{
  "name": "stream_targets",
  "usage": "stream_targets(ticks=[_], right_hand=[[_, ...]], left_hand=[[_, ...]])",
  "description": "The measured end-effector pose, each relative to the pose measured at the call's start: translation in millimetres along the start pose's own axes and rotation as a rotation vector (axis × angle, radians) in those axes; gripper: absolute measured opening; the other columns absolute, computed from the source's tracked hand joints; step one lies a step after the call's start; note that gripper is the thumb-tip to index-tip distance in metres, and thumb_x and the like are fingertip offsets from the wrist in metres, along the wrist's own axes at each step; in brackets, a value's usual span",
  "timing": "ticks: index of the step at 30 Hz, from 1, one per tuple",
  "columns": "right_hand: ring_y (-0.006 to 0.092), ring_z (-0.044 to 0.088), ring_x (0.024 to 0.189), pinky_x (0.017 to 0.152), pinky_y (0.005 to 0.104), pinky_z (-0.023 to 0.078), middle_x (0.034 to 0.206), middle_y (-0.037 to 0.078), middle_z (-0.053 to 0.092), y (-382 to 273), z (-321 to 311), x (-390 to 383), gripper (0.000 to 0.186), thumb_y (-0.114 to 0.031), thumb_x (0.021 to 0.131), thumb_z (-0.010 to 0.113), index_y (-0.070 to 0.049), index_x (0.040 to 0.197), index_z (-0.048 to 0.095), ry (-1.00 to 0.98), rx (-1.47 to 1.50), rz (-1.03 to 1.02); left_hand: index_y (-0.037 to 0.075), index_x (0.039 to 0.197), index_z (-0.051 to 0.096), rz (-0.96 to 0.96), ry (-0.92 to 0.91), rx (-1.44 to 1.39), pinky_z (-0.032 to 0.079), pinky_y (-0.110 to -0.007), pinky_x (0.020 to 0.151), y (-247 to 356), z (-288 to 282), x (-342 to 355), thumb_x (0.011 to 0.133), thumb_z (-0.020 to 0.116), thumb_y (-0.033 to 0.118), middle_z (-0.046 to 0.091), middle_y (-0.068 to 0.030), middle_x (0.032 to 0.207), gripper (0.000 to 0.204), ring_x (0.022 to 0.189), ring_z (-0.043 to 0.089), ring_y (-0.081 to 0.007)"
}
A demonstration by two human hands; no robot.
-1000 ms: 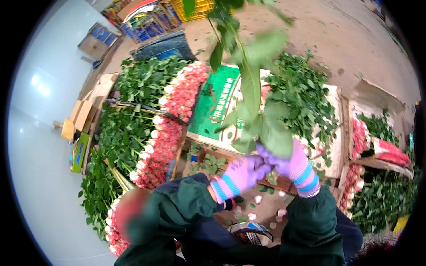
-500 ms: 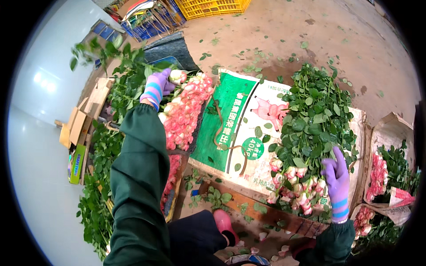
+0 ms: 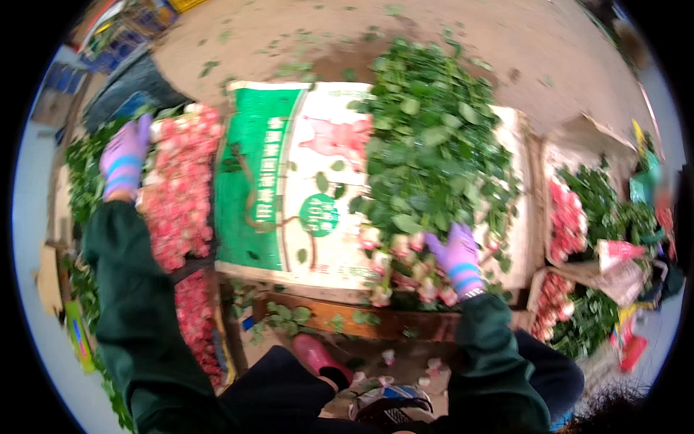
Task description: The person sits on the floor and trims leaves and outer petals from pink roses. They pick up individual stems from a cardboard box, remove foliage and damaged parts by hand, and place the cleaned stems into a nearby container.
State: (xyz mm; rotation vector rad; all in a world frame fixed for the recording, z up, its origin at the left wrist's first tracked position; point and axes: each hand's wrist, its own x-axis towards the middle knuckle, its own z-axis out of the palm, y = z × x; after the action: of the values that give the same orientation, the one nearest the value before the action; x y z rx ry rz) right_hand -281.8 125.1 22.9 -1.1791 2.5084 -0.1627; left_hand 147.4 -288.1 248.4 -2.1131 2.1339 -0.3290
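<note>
Both of my hands wear purple gloves with blue stripes. My left hand (image 3: pixel 125 155) lies over the leafy stems beside a dense stack of pink-and-white roses (image 3: pixel 177 188), fingers stretched out and nothing seen in them. My right hand (image 3: pixel 457 257) is at the near end of a large pile of cut roses (image 3: pixel 430 152), thumb and fingers apart, touching or just above the blooms (image 3: pixel 401 271). The pile's leafy stems point away from me. Beneath it is a green and white printed sack (image 3: pixel 253 181) spread over the worktable. Some blur softens the fingertips.
A second stack of pink roses (image 3: pixel 195 318) is at the near left. Wrapped rose bundles (image 3: pixel 567 220) stand on the right. The table's wooden front edge (image 3: pixel 369 318) runs before my knees. Loose leaves lie on the floor (image 3: pixel 289 43), and a blue crate (image 3: pixel 130 36) stands far left.
The view has swung to the right. My left hand has let go of the rose at the left stack. My right hand has moved from the pile's right side onto its near blooms.
</note>
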Motion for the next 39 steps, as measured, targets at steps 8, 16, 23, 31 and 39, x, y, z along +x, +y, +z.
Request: stream_targets(ticks=[8, 16, 23, 31, 39], right_hand=[[0.0288, 0.069, 0.073, 0.071, 0.0397, 0.054, 0.084, 0.016, 0.071, 13, -54, 1, 0.039, -0.036, 0.089, 0.058, -0.003, 0.108, 0.066, -0.177, 0.226, 0.167], [0.0033, 0.05, 0.046, 0.038, 0.0165, 0.04, 0.067, -0.003, 0.061, 25, -185, -68, 0.023, -0.022, 0.094, 0.062, -0.007, 0.111, 0.065, -0.5, 1.737, 0.107], [0.0037, 0.049, 0.047, 0.045, 0.0173, 0.037, 0.062, -0.003, 0.058, 28, -215, -120, 0.03, -0.032, 0.09, 0.067, -0.006, 0.106, 0.064, -0.321, 1.383, -0.07], [0.0086, 0.058, 0.066, 0.06, 0.0213, 0.046, 0.072, 0.003, 0.064, 87, -205, -106, 0.036, -0.031, 0.09, 0.068, -0.001, 0.11, 0.065, -0.294, 1.108, -0.079], [0.0066, 0.048, 0.051, 0.05, 0.0227, 0.041, 0.06, -0.005, 0.05, 41, -270, -131, 0.025, -0.031, 0.092, 0.066, -0.007, 0.097, 0.067, -0.553, 2.005, -0.174]], left_hand=[[0.008, 0.104, 0.067, 0.421, 0.145, -0.235, 0.05, -0.044, 0.064, 36, -55, -206, 0.095, 0.053, 0.035, 0.065, -0.021, 0.075, 0.031, 0.072, 0.065, -0.0386], [0.005, 0.1, 0.065, 0.529, -0.166, -0.583, 0.048, -0.045, 0.062, 50, -133, -380, 0.092, 0.057, 0.023, 0.065, -0.0192, 0.073, 0.021, 0.07, 0.065, -0.0366], [0.004, 0.106, 0.066, 0.751, -0.164, -0.795, 0.049, -0.043, 0.064, 102, -185, -474, 0.093, 0.058, 0.031, 0.065, -0.017, 0.072, 0.031, 0.069, 0.064, -0.0355], [0.01, 0.106, 0.063, 0.822, -0.311, -0.86, 0.049, -0.047, 0.066, 160, -167, -501, 0.094, 0.052, 0.036, 0.066, -0.0157, 0.077, 0.03, 0.074, 0.064, -0.035], [0.01, 0.114, 0.064, 0.81, -0.365, -0.748, 0.051, -0.042, 0.071, 162, -135, -500, 0.094, 0.052, 0.039, 0.067, -0.0165, 0.081, 0.037, 0.078, 0.066, -0.0347]])
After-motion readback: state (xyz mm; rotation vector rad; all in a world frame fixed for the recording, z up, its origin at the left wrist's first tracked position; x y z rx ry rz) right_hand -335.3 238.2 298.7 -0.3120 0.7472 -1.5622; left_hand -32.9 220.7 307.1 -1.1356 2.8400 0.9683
